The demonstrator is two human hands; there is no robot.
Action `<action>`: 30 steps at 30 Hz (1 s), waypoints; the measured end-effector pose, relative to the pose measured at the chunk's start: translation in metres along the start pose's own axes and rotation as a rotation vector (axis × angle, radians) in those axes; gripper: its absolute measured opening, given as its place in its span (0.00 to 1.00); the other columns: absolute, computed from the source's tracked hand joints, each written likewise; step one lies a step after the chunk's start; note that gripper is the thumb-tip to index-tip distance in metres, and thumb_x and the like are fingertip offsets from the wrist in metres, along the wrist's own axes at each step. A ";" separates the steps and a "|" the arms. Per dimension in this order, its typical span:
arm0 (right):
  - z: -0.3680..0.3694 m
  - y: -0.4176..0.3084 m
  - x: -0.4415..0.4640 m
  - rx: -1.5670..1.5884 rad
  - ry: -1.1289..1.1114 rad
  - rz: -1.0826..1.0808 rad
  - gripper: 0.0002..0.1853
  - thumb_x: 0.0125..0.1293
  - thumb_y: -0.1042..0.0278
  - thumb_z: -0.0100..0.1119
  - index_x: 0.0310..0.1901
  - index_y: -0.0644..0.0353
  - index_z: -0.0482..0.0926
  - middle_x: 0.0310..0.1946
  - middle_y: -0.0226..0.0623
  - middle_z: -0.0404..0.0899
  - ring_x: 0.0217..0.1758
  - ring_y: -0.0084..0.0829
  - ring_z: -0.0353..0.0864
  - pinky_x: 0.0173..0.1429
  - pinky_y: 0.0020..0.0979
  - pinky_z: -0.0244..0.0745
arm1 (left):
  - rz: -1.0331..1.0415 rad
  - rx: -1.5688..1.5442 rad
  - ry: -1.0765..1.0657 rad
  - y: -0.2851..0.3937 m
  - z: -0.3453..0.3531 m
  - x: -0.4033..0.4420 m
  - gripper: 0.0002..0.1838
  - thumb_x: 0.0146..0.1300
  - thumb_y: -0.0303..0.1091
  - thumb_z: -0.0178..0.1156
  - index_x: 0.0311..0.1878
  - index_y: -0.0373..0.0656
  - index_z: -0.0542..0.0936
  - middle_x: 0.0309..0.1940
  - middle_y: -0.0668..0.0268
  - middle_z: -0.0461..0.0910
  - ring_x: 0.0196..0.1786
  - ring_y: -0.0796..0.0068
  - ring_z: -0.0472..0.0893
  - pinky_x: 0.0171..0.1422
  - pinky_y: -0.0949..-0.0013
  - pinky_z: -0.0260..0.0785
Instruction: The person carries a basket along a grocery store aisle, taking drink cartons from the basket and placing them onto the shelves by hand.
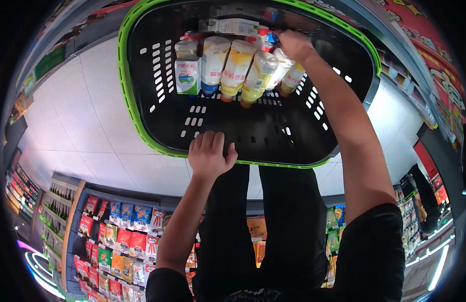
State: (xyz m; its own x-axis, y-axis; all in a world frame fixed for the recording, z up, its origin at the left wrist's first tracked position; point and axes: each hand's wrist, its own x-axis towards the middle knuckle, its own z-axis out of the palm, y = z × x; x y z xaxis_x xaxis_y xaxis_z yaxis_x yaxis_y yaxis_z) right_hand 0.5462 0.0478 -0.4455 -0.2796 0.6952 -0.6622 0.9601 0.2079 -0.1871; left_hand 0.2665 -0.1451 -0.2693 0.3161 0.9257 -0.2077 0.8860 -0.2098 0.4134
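Observation:
A black basket with a bright green rim (135, 108) fills the upper middle of the view. Inside it, several bottles with white and yellow labels (238, 65) lie side by side, next to a small white and green carton (188, 76). Behind them is a long pale box (230, 25). My left hand (209, 157) has its fingers curled over the near rim of the basket. My right hand (295, 46) reaches inside at the far right of the bottles, by some red and blue items; its fingertips are hidden, so what it holds cannot be made out.
Shelves of colourful snack packets (125, 239) stand at the lower left, with green-stocked shelves (56, 216) beside them. More shelves (411, 221) are at the right. A pale tiled floor (72, 121) lies around the basket. My legs in black trousers are below it.

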 end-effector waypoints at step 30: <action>-0.127 -0.136 -0.358 1.402 0.564 0.390 0.12 0.51 0.70 0.68 0.35 0.64 0.78 0.26 0.27 0.78 0.29 0.17 0.74 0.36 0.23 0.72 | -0.077 -0.049 -0.447 0.013 -0.028 0.016 0.19 0.58 0.47 0.57 0.41 0.39 0.77 0.42 0.50 0.78 0.46 0.50 0.78 0.47 0.46 0.70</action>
State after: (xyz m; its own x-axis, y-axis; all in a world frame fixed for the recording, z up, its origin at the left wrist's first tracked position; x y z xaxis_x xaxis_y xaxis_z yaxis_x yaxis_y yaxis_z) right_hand 0.5150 -0.1417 -0.0912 0.3214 0.7767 -0.5416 0.1213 -0.6010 -0.7900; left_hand 0.2735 -0.1240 -0.2426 0.3744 0.7092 -0.5974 0.8991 -0.1200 0.4210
